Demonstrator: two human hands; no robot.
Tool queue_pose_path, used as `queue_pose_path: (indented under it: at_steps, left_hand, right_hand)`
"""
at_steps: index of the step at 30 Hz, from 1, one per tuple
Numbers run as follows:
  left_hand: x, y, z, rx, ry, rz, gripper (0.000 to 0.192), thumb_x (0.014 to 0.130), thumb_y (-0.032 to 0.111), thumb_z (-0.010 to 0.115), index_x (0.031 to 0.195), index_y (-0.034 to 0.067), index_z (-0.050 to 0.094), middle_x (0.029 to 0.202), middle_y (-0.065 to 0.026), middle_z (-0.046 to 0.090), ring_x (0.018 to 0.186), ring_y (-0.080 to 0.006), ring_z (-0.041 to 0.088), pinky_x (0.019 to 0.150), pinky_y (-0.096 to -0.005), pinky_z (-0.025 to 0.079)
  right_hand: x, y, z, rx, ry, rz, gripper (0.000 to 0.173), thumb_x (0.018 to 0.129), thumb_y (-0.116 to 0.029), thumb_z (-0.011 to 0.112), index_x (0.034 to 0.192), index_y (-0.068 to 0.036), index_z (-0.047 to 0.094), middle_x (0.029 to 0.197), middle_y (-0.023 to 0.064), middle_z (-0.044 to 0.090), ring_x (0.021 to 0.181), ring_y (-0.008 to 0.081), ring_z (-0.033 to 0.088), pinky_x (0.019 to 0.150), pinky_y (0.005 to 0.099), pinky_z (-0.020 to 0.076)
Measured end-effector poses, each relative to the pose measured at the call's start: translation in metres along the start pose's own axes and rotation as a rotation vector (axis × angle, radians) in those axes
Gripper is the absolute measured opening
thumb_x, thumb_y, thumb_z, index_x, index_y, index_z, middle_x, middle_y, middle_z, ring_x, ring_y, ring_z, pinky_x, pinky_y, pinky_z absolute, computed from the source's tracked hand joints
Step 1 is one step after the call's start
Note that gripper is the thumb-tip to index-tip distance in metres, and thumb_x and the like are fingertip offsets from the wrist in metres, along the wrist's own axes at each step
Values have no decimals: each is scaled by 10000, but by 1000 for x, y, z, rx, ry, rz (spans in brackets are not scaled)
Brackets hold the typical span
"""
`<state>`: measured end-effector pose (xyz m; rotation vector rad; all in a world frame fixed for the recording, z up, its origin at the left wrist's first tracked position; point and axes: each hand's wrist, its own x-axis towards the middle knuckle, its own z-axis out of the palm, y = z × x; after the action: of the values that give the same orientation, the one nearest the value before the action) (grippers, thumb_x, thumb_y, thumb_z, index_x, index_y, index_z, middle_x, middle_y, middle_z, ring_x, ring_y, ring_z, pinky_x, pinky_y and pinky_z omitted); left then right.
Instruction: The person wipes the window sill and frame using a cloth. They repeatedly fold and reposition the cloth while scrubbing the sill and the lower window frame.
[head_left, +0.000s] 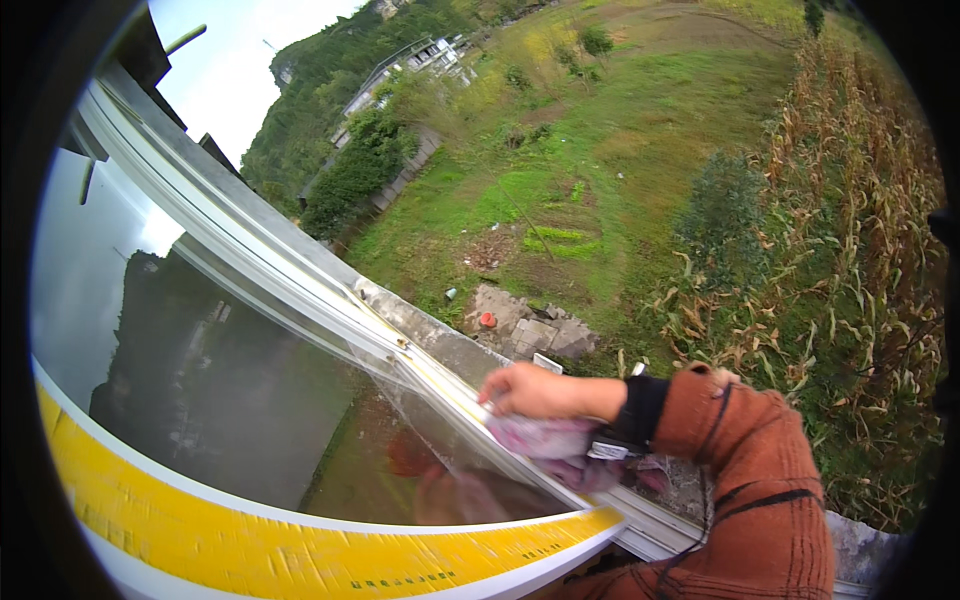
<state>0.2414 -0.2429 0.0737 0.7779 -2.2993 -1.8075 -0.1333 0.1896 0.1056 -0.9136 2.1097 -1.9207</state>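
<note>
My right hand (529, 391), slightly blurred, is above the white sliding-window frame (442, 401), its fingers curled towards the frame. A pink and white cloth (544, 437) lies bunched directly below the hand and wrist, against the frame's outer side. Whether the fingers grip the cloth or only hover over it cannot be told. The window pane (247, 390) beside the frame reflects the hand, the hills and the sky. Across the bottom runs a sash rail (300, 544) covered with yellow protective film bearing printed writing. My left hand is out of view.
A concrete ledge (427, 326) runs along the outside of the frame. Far below lie a grassy plot (645, 142), dry corn stalks (847, 247), and an orange bucket (487, 320) on paving slabs. A small white-labelled device (609, 450) hangs by my wrist.
</note>
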Motion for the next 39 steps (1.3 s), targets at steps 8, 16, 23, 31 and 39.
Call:
queue_pose_path:
  at_steps: [8,16,23,31,39]
  left_hand:
    - [4,-10,-24,99,149,-12,225,1024,214,599,1023,2,677,1010,-115,735,855,-169,686,744,-293,551]
    - [-22,-7,-28,113,234,-66,233,1022,218,604,1042,-2,678,988,-108,736,821,-167,681,718,-292,543]
    - [-42,-6,-27,121,266,-102,242,1021,223,608,1058,-6,678,969,-103,738,791,-165,677,695,-291,537]
    - [-55,-52,-67,155,278,-120,254,1020,228,612,1077,-11,679,948,-96,740,757,-162,673,669,-290,530]
    - [61,72,141,108,-33,138,245,988,186,586,1103,-14,665,926,-91,718,749,-162,660,623,-300,525]
  right_hand:
    - [194,82,52,78,171,-25,396,859,-136,601,1235,-18,637,1146,196,695,1083,295,649,941,387,501]
    - [219,155,107,-628,196,-10,340,973,-223,431,1148,-35,654,1116,211,699,1091,388,646,965,487,487]
    - [227,142,97,-848,38,35,337,949,-213,463,1108,-22,691,1028,183,725,1005,359,692,846,469,554]
    - [211,127,96,-752,14,45,232,812,-170,585,849,-15,754,935,215,736,903,354,725,805,456,572]
    - [156,127,62,-739,-314,145,272,784,-192,596,922,-25,761,951,241,722,921,406,707,808,462,563]
